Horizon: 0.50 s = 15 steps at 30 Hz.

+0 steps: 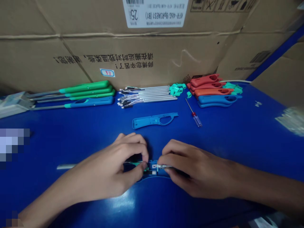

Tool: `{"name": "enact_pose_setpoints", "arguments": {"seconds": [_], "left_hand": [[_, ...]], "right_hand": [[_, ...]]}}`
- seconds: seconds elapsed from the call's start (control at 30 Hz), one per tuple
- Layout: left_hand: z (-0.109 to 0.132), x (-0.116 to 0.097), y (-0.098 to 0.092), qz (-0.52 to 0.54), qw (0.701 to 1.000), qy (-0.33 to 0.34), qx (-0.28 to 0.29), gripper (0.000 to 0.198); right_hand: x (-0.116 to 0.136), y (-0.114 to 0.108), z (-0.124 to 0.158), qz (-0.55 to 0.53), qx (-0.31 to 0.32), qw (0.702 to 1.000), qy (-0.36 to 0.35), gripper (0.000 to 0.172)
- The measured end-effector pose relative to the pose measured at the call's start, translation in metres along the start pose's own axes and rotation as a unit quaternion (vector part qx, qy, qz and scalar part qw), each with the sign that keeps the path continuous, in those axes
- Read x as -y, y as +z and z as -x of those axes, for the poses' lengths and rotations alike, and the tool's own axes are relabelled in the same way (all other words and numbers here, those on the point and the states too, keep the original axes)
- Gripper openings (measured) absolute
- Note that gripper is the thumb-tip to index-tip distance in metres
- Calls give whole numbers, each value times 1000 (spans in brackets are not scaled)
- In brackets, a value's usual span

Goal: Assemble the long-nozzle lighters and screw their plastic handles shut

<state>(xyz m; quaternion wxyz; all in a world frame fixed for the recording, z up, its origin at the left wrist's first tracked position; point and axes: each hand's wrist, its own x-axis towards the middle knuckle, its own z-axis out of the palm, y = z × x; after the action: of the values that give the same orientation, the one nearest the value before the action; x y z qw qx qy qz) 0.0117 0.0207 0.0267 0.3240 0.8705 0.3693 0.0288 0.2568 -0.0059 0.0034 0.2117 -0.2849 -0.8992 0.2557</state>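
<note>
An open blue lighter handle half (152, 178) lies on the table before me, hollow side up, with small white and green parts inside. A thin metal tube (65, 166) sticks out to its left, partly hidden under my forearm. Thumb and forefinger of my left hand (128, 158) are pinched at a small green part (136, 164) in the shell. My right hand (190, 166) pinches a slim silver metal piece (163, 166), its left end at the white part in the shell. The palm side of that hand hides the piece's other end.
Behind my hands lie another blue handle half (152, 120) and a screwdriver (195, 118). Farther back are assembled lighters (87, 90), metal tubes with wires (152, 94), green sleeves (176, 89) and coloured handle shells (211, 91). A cardboard box (166, 47) stands along the back.
</note>
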Motion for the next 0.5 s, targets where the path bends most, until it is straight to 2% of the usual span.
{"name": "enact_pose_setpoints", "arguments": {"seconds": [0.17, 0.5], "left_hand": [[0, -4, -3, 10, 999, 16, 29, 27], [0, -3, -2, 16, 999, 32, 24, 21]], "right_hand": [[2, 0, -1, 2, 5, 1000, 10, 25], [4, 0, -1, 7, 10, 1000, 6, 23]]}}
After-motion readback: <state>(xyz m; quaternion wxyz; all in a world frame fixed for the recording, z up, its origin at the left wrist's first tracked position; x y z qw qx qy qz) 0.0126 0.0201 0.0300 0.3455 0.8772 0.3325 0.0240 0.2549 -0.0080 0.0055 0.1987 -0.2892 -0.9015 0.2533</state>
